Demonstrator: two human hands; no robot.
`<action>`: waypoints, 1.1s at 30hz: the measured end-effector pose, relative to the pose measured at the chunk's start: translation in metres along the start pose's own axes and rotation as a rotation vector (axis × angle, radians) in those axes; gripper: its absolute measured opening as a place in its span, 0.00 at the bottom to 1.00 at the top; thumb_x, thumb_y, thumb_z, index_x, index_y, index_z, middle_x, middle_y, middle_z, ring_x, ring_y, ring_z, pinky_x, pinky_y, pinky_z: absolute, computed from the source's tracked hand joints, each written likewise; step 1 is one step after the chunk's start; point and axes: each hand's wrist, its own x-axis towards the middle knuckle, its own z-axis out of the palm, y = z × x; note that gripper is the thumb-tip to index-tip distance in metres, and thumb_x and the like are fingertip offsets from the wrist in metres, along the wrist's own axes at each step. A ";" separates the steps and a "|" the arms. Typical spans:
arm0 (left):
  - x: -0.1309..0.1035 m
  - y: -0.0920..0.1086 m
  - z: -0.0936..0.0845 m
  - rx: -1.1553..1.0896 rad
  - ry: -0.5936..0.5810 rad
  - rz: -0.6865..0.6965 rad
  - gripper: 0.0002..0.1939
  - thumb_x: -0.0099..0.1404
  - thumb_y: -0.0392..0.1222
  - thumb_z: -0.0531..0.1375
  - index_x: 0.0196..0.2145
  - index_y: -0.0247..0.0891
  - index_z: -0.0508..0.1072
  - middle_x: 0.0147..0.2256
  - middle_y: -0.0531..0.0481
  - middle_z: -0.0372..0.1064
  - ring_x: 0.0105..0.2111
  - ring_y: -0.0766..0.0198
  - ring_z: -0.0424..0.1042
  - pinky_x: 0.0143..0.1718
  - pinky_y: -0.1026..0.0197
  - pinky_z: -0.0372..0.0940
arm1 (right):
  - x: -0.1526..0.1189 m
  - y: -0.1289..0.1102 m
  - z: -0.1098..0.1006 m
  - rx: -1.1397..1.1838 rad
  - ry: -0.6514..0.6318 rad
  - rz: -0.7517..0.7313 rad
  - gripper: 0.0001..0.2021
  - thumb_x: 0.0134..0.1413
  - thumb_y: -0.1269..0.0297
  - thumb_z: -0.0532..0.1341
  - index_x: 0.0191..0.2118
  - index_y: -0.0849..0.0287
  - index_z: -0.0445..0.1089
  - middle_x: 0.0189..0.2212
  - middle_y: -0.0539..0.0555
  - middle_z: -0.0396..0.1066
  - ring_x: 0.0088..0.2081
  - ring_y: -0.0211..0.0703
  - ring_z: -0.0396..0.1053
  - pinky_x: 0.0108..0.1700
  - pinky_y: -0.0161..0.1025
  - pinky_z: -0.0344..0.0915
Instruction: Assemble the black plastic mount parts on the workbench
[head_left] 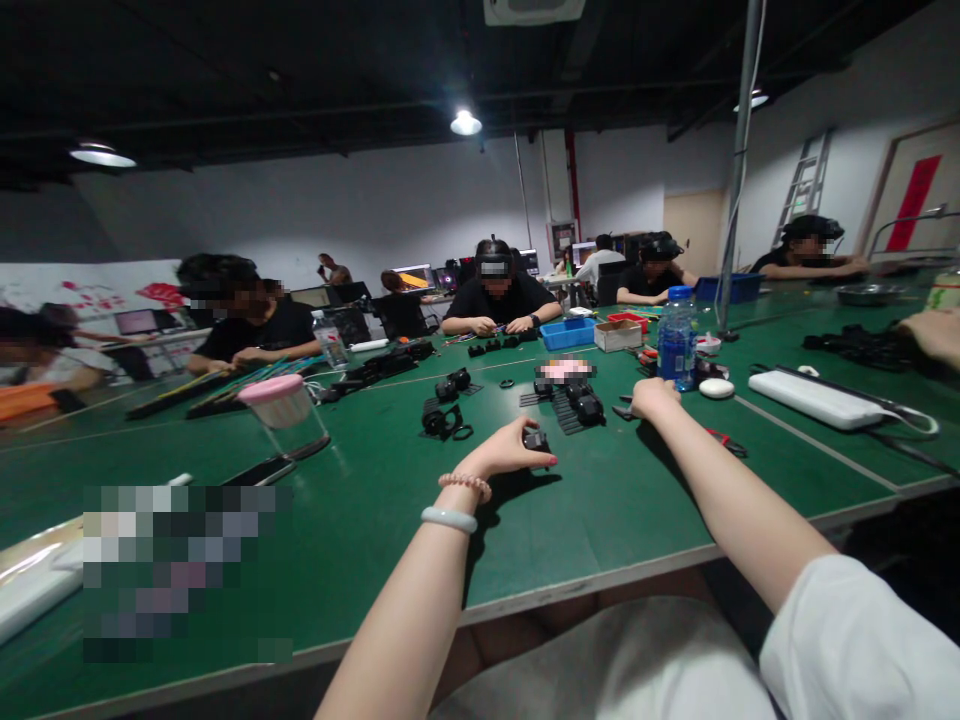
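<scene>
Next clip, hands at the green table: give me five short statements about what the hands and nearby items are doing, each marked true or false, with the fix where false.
1. The left hand rests on the green table with its fingers around a small black part. True.
2. The right hand is gripping the blue water bottle. False: it lies on the table in front of the bottle, by some pliers; whether it holds them is unclear.
3. The left wrist wears a pink bead bracelet and a pale bangle. True.
4. The clear container with the pink lid stands to the right of the bottle. False: it stands far to the left.
5. A white power bank lies right of the right hand. True.
</scene>
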 end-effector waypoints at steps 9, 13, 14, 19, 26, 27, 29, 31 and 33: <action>0.001 -0.012 -0.004 -0.209 -0.093 0.052 0.19 0.45 0.38 0.57 0.37 0.34 0.61 0.31 0.52 0.62 0.29 0.67 0.63 0.30 0.64 0.58 | -0.055 -0.051 -0.013 0.303 0.197 -0.800 0.07 0.44 0.69 0.53 0.31 0.64 0.65 0.29 0.56 0.65 0.32 0.40 0.62 0.34 0.35 0.57; -0.002 -0.007 -0.004 -0.248 -0.126 0.067 0.14 0.48 0.40 0.56 0.34 0.34 0.62 0.27 0.53 0.62 0.25 0.69 0.63 0.26 0.66 0.58 | -0.069 -0.063 0.008 0.492 -0.135 -1.075 0.14 0.38 0.67 0.59 0.37 0.62 0.63 0.31 0.53 0.66 0.32 0.37 0.63 0.32 0.33 0.58; -0.003 -0.005 -0.005 -0.263 -0.133 0.066 0.14 0.48 0.40 0.56 0.34 0.34 0.62 0.27 0.54 0.62 0.24 0.70 0.63 0.25 0.66 0.58 | -0.071 -0.064 0.013 0.537 -0.183 -1.078 0.16 0.38 0.67 0.59 0.38 0.61 0.62 0.31 0.53 0.67 0.32 0.37 0.64 0.32 0.33 0.59; -0.006 -0.001 -0.005 -0.311 -0.124 0.081 0.11 0.47 0.38 0.57 0.31 0.34 0.62 0.25 0.54 0.62 0.23 0.71 0.63 0.25 0.67 0.59 | -0.070 -0.068 0.028 0.661 -0.286 -1.046 0.14 0.38 0.68 0.59 0.36 0.62 0.60 0.29 0.52 0.67 0.30 0.36 0.65 0.31 0.34 0.60; -0.004 -0.005 -0.004 -0.343 -0.131 0.109 0.12 0.47 0.39 0.57 0.31 0.33 0.63 0.26 0.53 0.64 0.24 0.70 0.64 0.25 0.66 0.60 | -0.071 -0.071 0.031 0.740 -0.303 -1.021 0.12 0.38 0.69 0.58 0.33 0.61 0.58 0.27 0.50 0.65 0.30 0.36 0.64 0.32 0.35 0.60; -0.004 -0.005 -0.004 -0.351 -0.137 0.110 0.12 0.47 0.39 0.57 0.31 0.33 0.63 0.26 0.53 0.64 0.24 0.70 0.64 0.25 0.66 0.60 | -0.071 -0.071 0.030 0.749 -0.313 -1.019 0.11 0.38 0.70 0.58 0.33 0.61 0.58 0.27 0.49 0.64 0.30 0.36 0.63 0.32 0.35 0.60; -0.004 -0.006 -0.004 -0.360 -0.136 0.118 0.12 0.47 0.39 0.57 0.31 0.33 0.63 0.26 0.52 0.64 0.24 0.70 0.64 0.26 0.66 0.60 | -0.073 -0.072 0.029 0.764 -0.325 -1.017 0.11 0.38 0.71 0.58 0.32 0.61 0.57 0.26 0.49 0.63 0.29 0.35 0.63 0.32 0.34 0.59; -0.004 -0.006 -0.004 -0.362 -0.128 0.133 0.11 0.48 0.39 0.57 0.31 0.33 0.63 0.27 0.52 0.64 0.25 0.70 0.64 0.26 0.66 0.60 | -0.075 -0.072 0.027 0.774 -0.332 -1.016 0.11 0.38 0.71 0.58 0.31 0.61 0.56 0.25 0.48 0.62 0.29 0.34 0.62 0.31 0.34 0.59; -0.004 -0.006 -0.004 -0.367 -0.132 0.139 0.10 0.49 0.39 0.57 0.31 0.33 0.64 0.27 0.52 0.64 0.25 0.70 0.64 0.27 0.66 0.60 | -0.076 -0.073 0.027 0.785 -0.348 -1.014 0.11 0.38 0.72 0.57 0.31 0.61 0.56 0.25 0.48 0.61 0.28 0.34 0.61 0.31 0.34 0.59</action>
